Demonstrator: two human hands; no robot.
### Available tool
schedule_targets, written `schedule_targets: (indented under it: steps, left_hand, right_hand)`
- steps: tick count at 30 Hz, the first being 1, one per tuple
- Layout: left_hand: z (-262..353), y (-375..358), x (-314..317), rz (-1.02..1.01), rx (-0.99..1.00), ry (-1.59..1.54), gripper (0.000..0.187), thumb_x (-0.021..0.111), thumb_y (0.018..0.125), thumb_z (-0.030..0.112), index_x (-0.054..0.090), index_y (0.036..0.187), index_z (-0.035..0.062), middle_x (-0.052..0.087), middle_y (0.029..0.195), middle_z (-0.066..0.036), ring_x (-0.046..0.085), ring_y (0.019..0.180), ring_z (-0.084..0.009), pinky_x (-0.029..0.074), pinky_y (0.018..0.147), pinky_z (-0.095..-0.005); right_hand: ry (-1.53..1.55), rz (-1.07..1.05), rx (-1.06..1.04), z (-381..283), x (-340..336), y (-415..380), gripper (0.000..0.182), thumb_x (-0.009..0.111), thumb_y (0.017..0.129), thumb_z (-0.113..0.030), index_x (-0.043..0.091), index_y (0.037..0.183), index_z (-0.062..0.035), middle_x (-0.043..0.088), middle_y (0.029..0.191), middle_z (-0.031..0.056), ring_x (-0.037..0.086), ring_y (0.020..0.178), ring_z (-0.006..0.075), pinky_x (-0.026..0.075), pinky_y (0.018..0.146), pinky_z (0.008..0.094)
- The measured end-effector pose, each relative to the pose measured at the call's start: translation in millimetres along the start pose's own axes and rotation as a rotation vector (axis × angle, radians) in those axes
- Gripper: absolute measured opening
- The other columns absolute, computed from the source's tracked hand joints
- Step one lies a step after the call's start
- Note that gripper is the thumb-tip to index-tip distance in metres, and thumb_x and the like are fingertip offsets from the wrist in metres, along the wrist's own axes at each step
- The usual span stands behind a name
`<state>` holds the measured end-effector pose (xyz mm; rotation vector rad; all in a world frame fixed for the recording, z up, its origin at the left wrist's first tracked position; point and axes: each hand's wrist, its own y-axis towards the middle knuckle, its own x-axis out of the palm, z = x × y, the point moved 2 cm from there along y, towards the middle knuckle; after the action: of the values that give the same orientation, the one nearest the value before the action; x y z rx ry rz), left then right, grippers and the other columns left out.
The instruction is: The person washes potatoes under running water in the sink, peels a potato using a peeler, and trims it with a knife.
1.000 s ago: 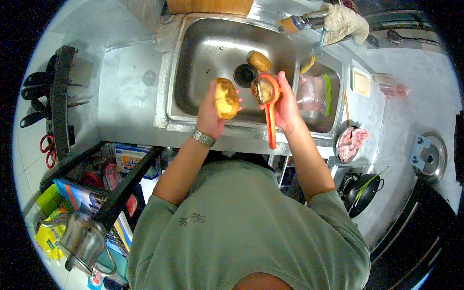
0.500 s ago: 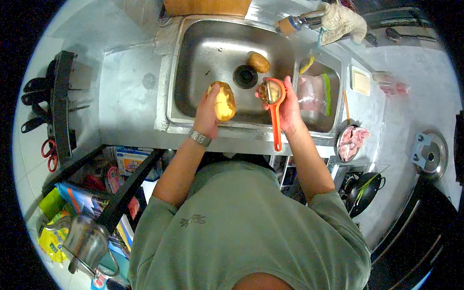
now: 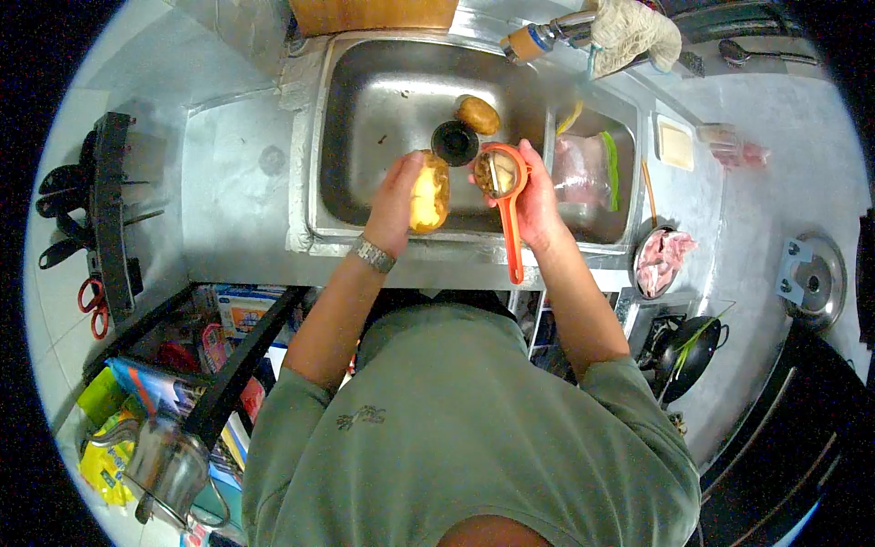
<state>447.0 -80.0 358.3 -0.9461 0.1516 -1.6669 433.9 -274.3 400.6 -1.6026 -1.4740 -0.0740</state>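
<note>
My left hand (image 3: 392,208) is closed around a partly peeled potato (image 3: 428,202), whose yellow flesh shows with brown skin left along its right side. In my right hand (image 3: 540,208) is an orange peeler (image 3: 510,239), its handle pointing down toward me. The peeler's round head has a blade across it and what look like brown peelings inside. Potato and peeler are apart, both above the near part of the steel sink (image 3: 360,100). An unpeeled potato (image 3: 478,116) lies in the sink beside the dark drain (image 3: 454,144).
A plastic bag (image 3: 581,171) of pinkish contents sits in the smaller right basin. Raw meat (image 3: 663,263) fills a dish on the right counter, near a black wok (image 3: 693,357). The faucet (image 3: 547,35) reaches over the far edge. Knives hang in a rack (image 3: 111,201) at left.
My left hand has brought the potato to the right, closer to the peeler, and turned it slightly. The right hand keeps its hold on the peeler. The whole view has shifted a little.
</note>
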Motion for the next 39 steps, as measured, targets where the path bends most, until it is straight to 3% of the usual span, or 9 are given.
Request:
schedule_targets:
  steps: [7,13,16,19,23,27,33,36,39]
  left_hand:
    - [4,-6,8,-0.046,-0.028,-0.258,0.053,0.043,0.095,0.054,0.055,0.117,0.0078,0.066,0.102,-0.009,0.067,0.084,-0.0261,0.059,0.066,-0.0405]
    - [0,0,15,0.023,0.059,-0.279,0.049,0.041,0.097,0.051,0.056,0.116,0.0086,0.066,0.105,-0.009,0.066,0.092,-0.0220,0.055,0.078,-0.0353]
    - [2,-5,22,-0.038,0.126,-0.204,0.047,0.039,0.098,0.049,0.058,0.114,0.0091,0.066,0.105,-0.007,0.065,0.094,-0.0193,0.053,0.082,-0.0329]
    - [4,-18,31,-0.066,0.074,-0.230,0.044,0.039,0.099,0.046,0.054,0.113,0.0064,0.064,0.096,-0.007,0.066,0.081,-0.0191,0.055,0.068,-0.0335]
    - [14,-26,32,-0.008,-0.019,-0.268,0.050,0.040,0.097,0.051,0.053,0.112,0.0058,0.064,0.095,-0.008,0.066,0.073,-0.0211,0.057,0.061,-0.0378]
    - [21,-20,29,-0.059,-0.046,-0.320,0.049,0.042,0.097,0.051,0.054,0.112,0.0060,0.064,0.097,-0.008,0.066,0.079,-0.0207,0.057,0.067,-0.0364]
    - [4,-7,22,-0.041,0.131,-0.280,0.052,0.040,0.096,0.055,0.058,0.112,0.0085,0.066,0.102,-0.008,0.066,0.092,-0.0212,0.055,0.078,-0.0347]
    - [16,-26,22,-0.160,-0.094,-0.215,0.044,0.043,0.097,0.046,0.055,0.112,0.0066,0.064,0.099,-0.008,0.066,0.083,-0.0216,0.057,0.068,-0.0381]
    - [16,-23,28,-0.176,-0.065,-0.271,0.048,0.044,0.096,0.050,0.053,0.114,0.0059,0.063,0.101,-0.010,0.067,0.080,-0.0228,0.057,0.066,-0.0398]
  right_hand:
    - [-0.240,0.109,-0.102,0,0,-13,0.055,0.043,0.096,-0.052,0.053,0.122,-0.0043,0.063,0.105,0.0110,0.064,0.092,0.0205,0.050,0.062,0.0270]
    - [-1.200,-0.137,-0.697,-5,60,-39,0.041,0.068,0.080,-0.026,0.055,0.113,-0.0064,0.060,0.108,0.0101,0.060,0.099,0.0238,0.047,0.087,0.0341]
    - [-1.518,-0.166,-0.966,-11,83,-40,0.040,0.073,0.073,-0.019,0.056,0.106,-0.0056,0.060,0.102,0.0144,0.061,0.094,0.0304,0.049,0.081,0.0345]
    - [-1.418,-0.005,-0.936,-25,62,-14,0.043,0.075,0.072,-0.027,0.057,0.105,-0.0067,0.060,0.098,0.0158,0.062,0.084,0.0352,0.052,0.072,0.0395]
    - [-0.782,0.124,-0.690,-33,49,-19,0.024,0.058,0.092,-0.022,0.055,0.110,-0.0069,0.058,0.098,0.0024,0.056,0.080,0.0131,0.050,0.071,0.0285]
    - [-0.717,0.080,-0.501,-22,52,-17,0.023,0.055,0.094,-0.022,0.055,0.111,-0.0069,0.059,0.100,0.0026,0.056,0.084,0.0112,0.048,0.072,0.0270]
    - [-1.431,-0.269,-1.026,-10,82,-38,0.042,0.073,0.071,-0.024,0.057,0.103,-0.0033,0.060,0.098,0.0164,0.060,0.090,0.0342,0.049,0.079,0.0387]
    - [-1.503,0.078,-0.964,-27,55,-9,0.040,0.072,0.076,-0.028,0.056,0.107,-0.0075,0.061,0.096,0.0131,0.061,0.088,0.0303,0.051,0.074,0.0414]
    - [-0.788,0.166,-0.732,-32,37,-8,0.029,0.057,0.093,-0.027,0.054,0.114,-0.0083,0.061,0.098,0.0035,0.059,0.083,0.0150,0.051,0.071,0.0329]
